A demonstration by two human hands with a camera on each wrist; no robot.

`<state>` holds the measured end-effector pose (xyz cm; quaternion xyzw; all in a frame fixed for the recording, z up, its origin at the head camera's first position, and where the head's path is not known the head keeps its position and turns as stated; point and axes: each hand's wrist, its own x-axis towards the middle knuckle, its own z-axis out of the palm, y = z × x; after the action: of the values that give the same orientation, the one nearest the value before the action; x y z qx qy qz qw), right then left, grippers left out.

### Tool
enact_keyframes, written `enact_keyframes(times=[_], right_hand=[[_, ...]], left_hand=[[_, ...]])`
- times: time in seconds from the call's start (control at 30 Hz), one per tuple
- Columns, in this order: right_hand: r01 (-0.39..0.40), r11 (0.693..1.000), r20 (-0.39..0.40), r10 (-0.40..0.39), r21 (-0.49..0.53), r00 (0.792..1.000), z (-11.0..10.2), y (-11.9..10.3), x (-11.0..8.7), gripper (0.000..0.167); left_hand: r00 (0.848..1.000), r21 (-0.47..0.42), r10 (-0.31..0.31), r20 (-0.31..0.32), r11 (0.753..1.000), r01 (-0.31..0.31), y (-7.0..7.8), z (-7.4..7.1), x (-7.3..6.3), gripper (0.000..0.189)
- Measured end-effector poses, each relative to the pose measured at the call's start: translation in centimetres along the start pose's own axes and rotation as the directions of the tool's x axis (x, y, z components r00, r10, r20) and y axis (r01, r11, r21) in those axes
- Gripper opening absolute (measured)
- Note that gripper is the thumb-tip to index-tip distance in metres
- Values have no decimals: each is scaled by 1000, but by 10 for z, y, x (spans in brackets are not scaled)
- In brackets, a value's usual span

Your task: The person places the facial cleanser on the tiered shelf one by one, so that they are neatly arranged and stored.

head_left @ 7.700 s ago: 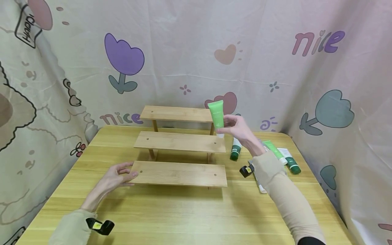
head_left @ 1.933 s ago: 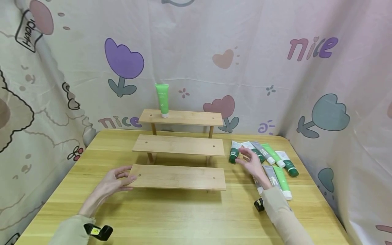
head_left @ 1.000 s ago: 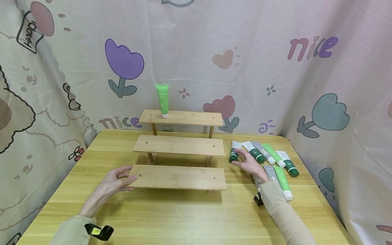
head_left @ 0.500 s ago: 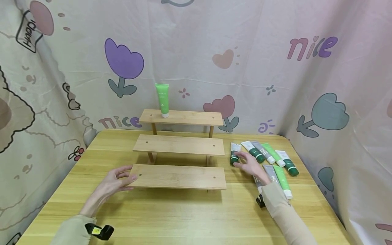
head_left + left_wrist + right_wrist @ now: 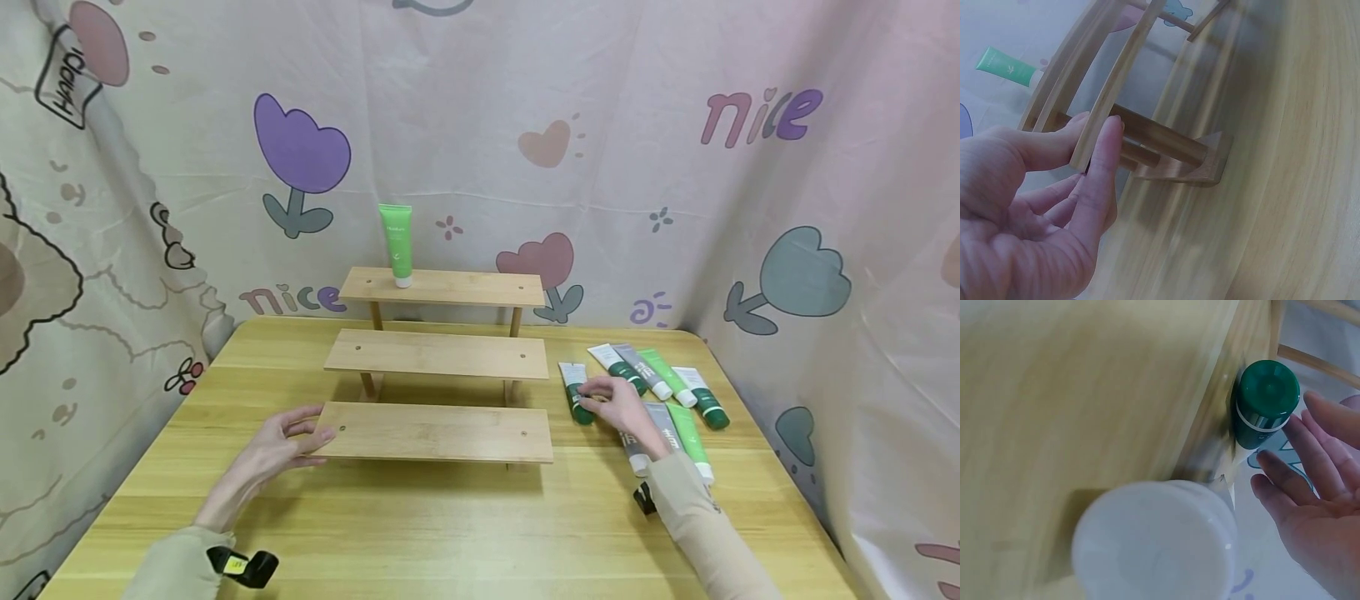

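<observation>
Printed curtain (image 5: 450,100) at back and both sides: flowers (image 5: 302,146), hearts (image 5: 544,144), "nice" lettering (image 5: 763,121); light wood table (image 5: 412,533); right corner shaded.

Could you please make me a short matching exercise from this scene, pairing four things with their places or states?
Things:
1. Left hand
2. Right hand
3. Upright tube
4. Wooden stand

Places or states:
A. On the top shelf
B. At the dark-green-capped tube nearest the stand
C. Three-tiered, on the table
D. Pinching one end of the bottom shelf

Pairs: 1-D, 2-B, 3-A, 4-C
</observation>
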<state>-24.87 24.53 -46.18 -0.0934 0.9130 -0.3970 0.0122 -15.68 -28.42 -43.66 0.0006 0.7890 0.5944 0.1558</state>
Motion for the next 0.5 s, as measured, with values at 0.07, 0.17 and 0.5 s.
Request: enact_keyframes(times=[0.07, 0.17, 0.5], right_hand=[[3, 1000, -19, -3, -3, 1000, 0, 0, -1, 24], [-1, 1000, -54, 0, -4, 999, 1, 0, 0, 20], [-19, 999, -157, 14, -32, 988, 6, -1, 4, 14]], left_hand=[[1000, -1, 0, 0, 1000, 0, 0, 0, 0, 77], [1000, 0, -1, 0, 1000, 1, -1, 0, 0, 77], [1000, -5, -4, 1, 1000, 4, 1, 0, -1, 77]])
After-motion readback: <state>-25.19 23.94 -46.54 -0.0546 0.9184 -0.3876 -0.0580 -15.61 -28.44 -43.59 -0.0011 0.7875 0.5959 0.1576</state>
